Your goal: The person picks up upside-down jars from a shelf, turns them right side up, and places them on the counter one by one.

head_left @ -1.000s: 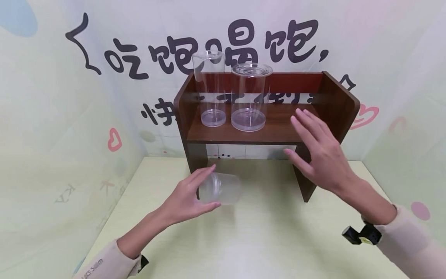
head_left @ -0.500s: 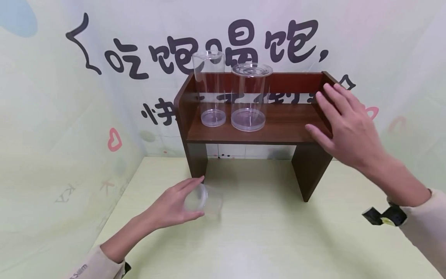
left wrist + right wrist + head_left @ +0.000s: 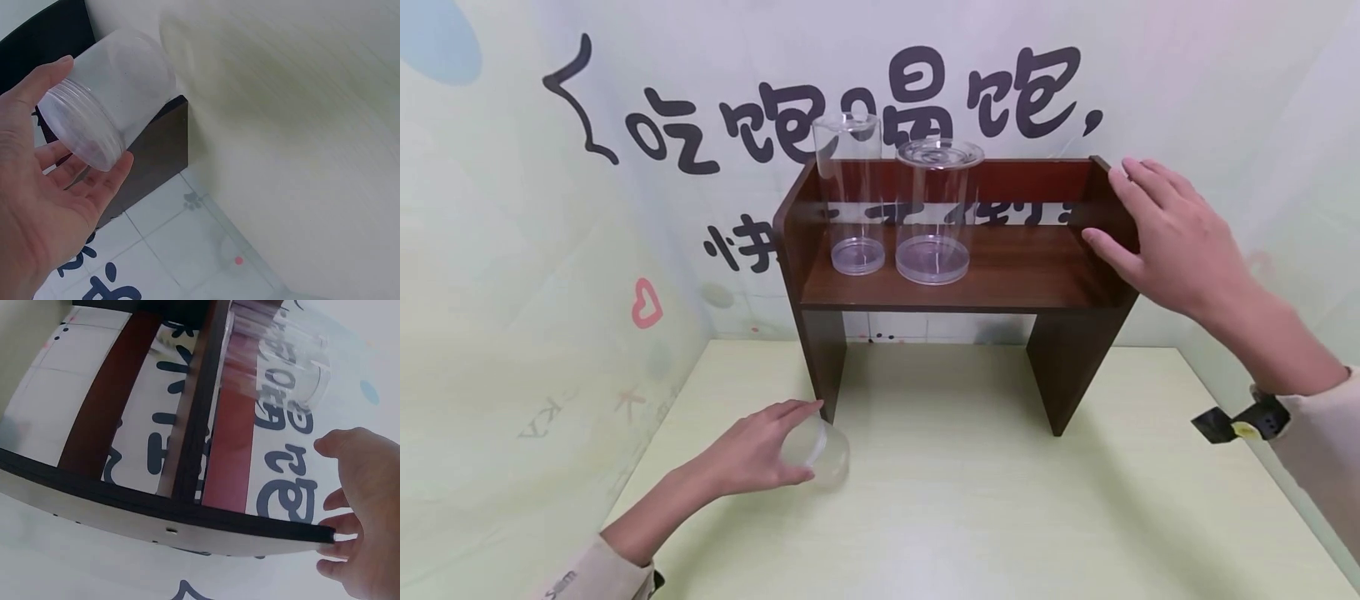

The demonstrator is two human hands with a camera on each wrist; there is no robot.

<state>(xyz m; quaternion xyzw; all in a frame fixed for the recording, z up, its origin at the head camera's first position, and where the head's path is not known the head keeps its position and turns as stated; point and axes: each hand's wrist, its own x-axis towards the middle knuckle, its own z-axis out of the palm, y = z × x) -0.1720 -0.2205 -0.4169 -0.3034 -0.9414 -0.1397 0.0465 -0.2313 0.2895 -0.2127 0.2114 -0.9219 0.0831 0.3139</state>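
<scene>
My left hand (image 3: 748, 454) grips a clear plastic jar (image 3: 831, 458) by its lid end, thumb and fingers spread around the lid (image 3: 84, 125). The jar lies tilted on its side in the air, low in front of the shelf's left leg. Over at the right side panel (image 3: 250, 526) of the brown wooden shelf (image 3: 1000, 287), my right hand (image 3: 1183, 242) rests by the upper edge with fingers extended and thumb apart on the inner side. Two clear jars stand on the shelf board: a tall narrow jar (image 3: 850, 192) at left and a wider jar (image 3: 934, 212) beside it.
The shelf stands on a pale table (image 3: 925, 517), its two legs framing a gap underneath. Behind it hangs a printed backdrop (image 3: 700, 50) with large dark characters. More backdrop cloth encloses both sides.
The left hand has moved down and left with the jar, away from the shelf's underside. My right hand has shifted right and up to the shelf's right panel. Both standing jars stayed put.
</scene>
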